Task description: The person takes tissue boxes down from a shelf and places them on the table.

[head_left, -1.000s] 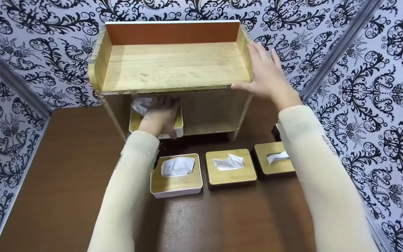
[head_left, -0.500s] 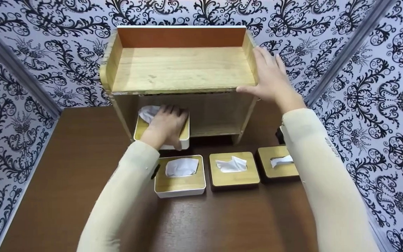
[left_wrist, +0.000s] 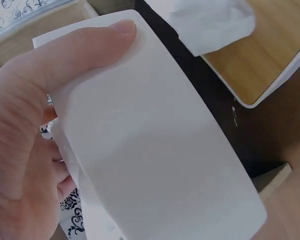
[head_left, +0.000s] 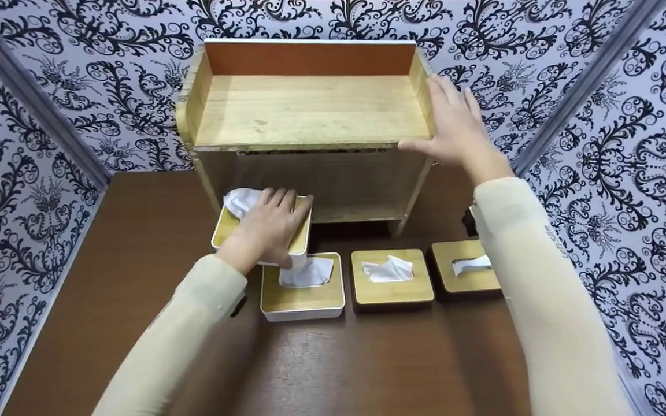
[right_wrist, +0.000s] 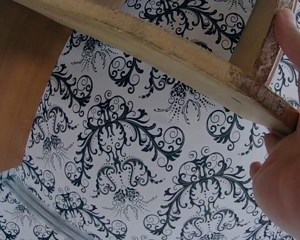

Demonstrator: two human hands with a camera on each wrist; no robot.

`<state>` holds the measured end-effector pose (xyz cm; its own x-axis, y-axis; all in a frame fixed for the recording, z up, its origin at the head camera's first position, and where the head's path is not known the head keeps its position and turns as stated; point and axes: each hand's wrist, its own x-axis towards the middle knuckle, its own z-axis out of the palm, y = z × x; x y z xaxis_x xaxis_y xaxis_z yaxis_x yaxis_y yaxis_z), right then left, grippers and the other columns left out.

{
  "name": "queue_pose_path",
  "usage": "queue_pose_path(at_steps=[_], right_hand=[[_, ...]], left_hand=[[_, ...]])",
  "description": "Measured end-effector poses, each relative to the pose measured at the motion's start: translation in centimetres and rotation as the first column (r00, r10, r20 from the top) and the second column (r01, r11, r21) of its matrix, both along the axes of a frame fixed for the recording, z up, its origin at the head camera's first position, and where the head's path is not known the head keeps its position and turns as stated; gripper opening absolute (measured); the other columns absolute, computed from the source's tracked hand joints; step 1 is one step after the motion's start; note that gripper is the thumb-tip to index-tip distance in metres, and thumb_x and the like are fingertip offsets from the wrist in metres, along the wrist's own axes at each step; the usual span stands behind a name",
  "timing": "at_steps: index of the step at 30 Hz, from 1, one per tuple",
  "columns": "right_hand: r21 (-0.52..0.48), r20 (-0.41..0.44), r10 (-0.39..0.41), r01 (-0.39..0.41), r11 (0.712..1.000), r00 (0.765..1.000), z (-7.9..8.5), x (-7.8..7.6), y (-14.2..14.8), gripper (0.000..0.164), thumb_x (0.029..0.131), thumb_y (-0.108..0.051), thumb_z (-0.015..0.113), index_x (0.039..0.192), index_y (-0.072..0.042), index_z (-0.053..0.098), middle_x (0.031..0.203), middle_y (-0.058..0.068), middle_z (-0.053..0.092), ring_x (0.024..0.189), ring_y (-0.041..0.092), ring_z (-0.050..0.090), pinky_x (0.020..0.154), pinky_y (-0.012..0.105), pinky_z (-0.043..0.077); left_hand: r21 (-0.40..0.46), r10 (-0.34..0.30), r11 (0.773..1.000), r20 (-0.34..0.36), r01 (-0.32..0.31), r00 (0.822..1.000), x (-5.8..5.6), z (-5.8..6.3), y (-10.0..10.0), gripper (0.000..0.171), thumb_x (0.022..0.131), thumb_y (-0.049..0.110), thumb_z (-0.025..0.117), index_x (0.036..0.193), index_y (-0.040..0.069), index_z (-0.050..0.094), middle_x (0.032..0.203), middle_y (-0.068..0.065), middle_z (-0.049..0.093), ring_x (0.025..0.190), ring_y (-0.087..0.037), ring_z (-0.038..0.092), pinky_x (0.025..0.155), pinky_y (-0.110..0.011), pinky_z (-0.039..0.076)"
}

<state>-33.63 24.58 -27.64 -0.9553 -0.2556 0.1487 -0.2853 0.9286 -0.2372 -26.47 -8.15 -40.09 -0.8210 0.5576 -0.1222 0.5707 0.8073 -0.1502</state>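
Note:
A white-sided tissue box [head_left: 225,228] with a wooden lid is off the table in front of the small wooden shelf [head_left: 310,110]. My left hand [head_left: 266,228] grips it from above, fingers over the lid and thumb [left_wrist: 97,45] on its white side. A white tissue [head_left: 243,201] sticks out beside the fingers. Just below and to the right, another white tissue box [head_left: 301,299] stands on the table, partly covered in the head view. My right hand [head_left: 457,124] holds the shelf's right front corner, thumb on the front edge and fingers along the outer side panel [right_wrist: 255,45].
Two dark-sided tissue boxes with wooden lids, one in the middle [head_left: 392,293] and one farther right [head_left: 460,281], stand in the row on the brown table [head_left: 367,364]. The right one is partly behind the sleeve. Patterned walls [head_left: 645,173] close in the back and sides.
My left hand has drawn the white tissue box out of the shelf's lower compartment, forward towards me. My right hand has kept its hold on the shelf corner. The view has shifted slightly.

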Motion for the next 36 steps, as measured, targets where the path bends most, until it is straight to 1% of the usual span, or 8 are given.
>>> queue_pose_path(at_steps=[5,10,17,22,29,36], right_hand=[[-0.002,-0.001,0.001,-0.001,1.000,1.000,0.0,0.1,0.0,0.122,0.076,-0.070,0.064,0.157,-0.010,-0.005,0.165,0.005,-0.005,0.154,0.028,-0.002,0.122,0.049,-0.015],[0.002,-0.007,0.002,-0.002,1.000,1.000,0.1,0.2,0.0,0.122,0.076,-0.069,0.065,0.157,-0.009,-0.004,0.166,0.007,-0.003,0.154,0.029,-0.001,0.122,0.050,-0.014],[-0.001,-0.001,0.002,-0.002,1.000,1.000,0.1,0.1,0.0,0.122,0.076,-0.069,0.065,0.157,-0.010,-0.004,0.165,0.007,-0.003,0.154,0.029,-0.001,0.122,0.050,-0.015],[-0.007,-0.004,0.005,-0.005,1.000,1.000,0.0,0.0,0.0,0.122,0.076,-0.069,0.066,0.157,-0.010,-0.003,0.165,0.007,-0.002,0.154,0.029,-0.001,0.122,0.050,-0.015],[0.000,-0.010,0.010,-0.010,1.000,1.000,-0.1,-0.1,0.1,0.121,0.076,-0.068,0.066,0.157,-0.009,-0.002,0.165,0.009,-0.001,0.153,0.031,0.002,0.122,0.051,-0.015],[0.008,-0.018,0.015,-0.015,1.000,1.000,0.0,0.0,0.0,0.121,0.077,-0.068,0.066,0.157,-0.007,-0.002,0.165,0.011,0.000,0.153,0.031,0.003,0.121,0.051,-0.015]], left_hand=[[0.004,-0.008,1.000,-0.002,0.008,1.000,1.2,-0.1,-1.0,0.133,0.054,0.062,0.083,0.157,0.012,0.014,0.155,-0.027,0.030,0.143,-0.042,0.032,0.122,-0.055,0.019],[0.012,-0.019,1.000,-0.020,0.020,1.000,2.4,-0.3,-2.3,0.134,0.053,0.068,0.082,0.156,0.010,0.018,0.151,-0.028,0.035,0.139,-0.044,0.036,0.120,-0.055,0.023],[0.023,-0.015,1.000,-0.025,0.015,1.000,4.1,-0.9,-4.3,0.129,0.055,0.063,0.082,0.155,0.009,0.021,0.150,-0.030,0.036,0.138,-0.045,0.038,0.119,-0.056,0.024],[0.040,-0.013,0.999,-0.039,0.015,0.999,4.9,-1.4,-5.8,0.129,0.052,0.061,0.084,0.154,0.008,0.024,0.148,-0.030,0.038,0.137,-0.046,0.040,0.118,-0.056,0.027],[0.055,0.000,0.998,-0.043,0.003,0.999,5.9,-2.7,-7.7,0.129,0.049,0.059,0.086,0.152,0.006,0.028,0.145,-0.029,0.042,0.134,-0.045,0.042,0.115,-0.057,0.030],[0.083,0.032,0.996,-0.036,-0.029,0.999,6.3,-4.6,-9.6,0.128,0.047,0.055,0.087,0.151,0.006,0.031,0.143,-0.029,0.044,0.132,-0.046,0.043,0.113,-0.058,0.031]])
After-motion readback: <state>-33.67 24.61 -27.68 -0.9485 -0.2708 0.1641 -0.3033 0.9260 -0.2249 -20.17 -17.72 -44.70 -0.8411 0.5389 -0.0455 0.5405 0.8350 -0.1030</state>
